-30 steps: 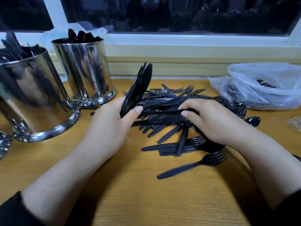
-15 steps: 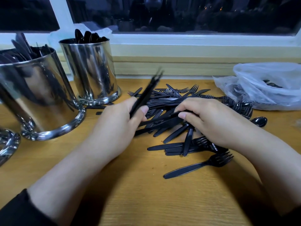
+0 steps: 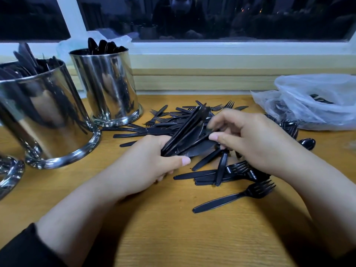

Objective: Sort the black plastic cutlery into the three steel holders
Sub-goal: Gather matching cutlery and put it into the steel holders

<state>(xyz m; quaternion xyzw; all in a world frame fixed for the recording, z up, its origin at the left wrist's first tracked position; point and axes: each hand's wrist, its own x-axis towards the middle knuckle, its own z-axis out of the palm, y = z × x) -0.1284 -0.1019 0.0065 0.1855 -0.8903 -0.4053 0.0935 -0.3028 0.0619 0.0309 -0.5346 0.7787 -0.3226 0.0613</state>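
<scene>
A: What lies around the person's work area?

B: A wooden table [image 3: 154, 237] runs under a window sill. At the far left, two steel holders stand close together: the nearer holder [image 3: 44, 116] carries knives, the farther holder [image 3: 107, 87] carries spoons with their bowls up. The curved base of a third holder [image 3: 9, 176] shows at the left edge; its contents are out of view. A clear plastic bag [image 3: 316, 101] sits at the right, with some black cutlery inside.

A: And what crowds the hands?

B: A loose pile of black forks and knives [image 3: 173, 120] spreads across the table between the holders and the bag, directly behind and under both hands. A single fork [image 3: 235, 196] lies apart on the near side, and a spoon [image 3: 308, 143] rests just beyond the right wrist, near the bag.

A: How are the hands set?

B: The left hand [image 3: 142, 166] is closed round a bundle of knives [image 3: 185, 135], thumb across the front, the bundle angled up and away toward the pile. The right hand [image 3: 256, 143] is over the pile with fingers bent, its fingertips [image 3: 213, 136] against the bundle's upper part; whether it actually pinches a piece cannot be told. Dark sleeves show at both lower corners.
</scene>
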